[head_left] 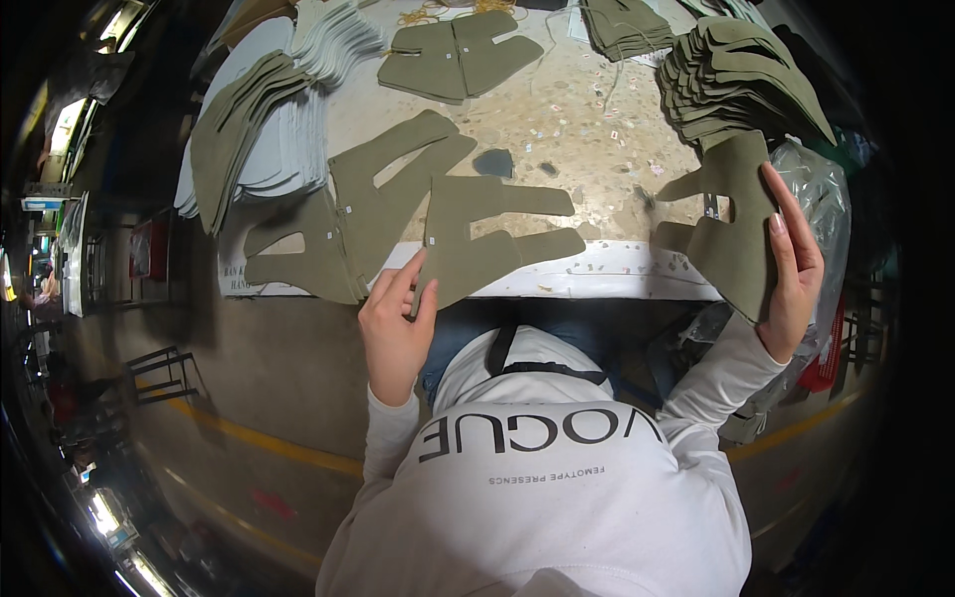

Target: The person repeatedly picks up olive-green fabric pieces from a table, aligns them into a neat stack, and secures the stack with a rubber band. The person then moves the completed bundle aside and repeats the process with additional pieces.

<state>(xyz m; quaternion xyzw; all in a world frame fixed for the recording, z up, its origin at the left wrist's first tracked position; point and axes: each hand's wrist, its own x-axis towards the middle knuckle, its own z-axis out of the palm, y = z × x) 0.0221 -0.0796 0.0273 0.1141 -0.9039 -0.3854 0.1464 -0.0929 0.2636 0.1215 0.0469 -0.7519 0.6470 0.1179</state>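
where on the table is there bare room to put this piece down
Bare tabletop lies in the middle, between the flat olive pieces by the left hand and the right-side stack. The left side is crowded with fanned grey and olive stacks.

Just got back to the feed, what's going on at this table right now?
A person seated at a worktable is handling olive-green cut fabric pieces. The left hand pinches the near edge of a notched piece lying at the table's front. The right hand holds another cut piece up at the table's right side. Stacks of similar pieces sit farther back, with grey ones at the left.
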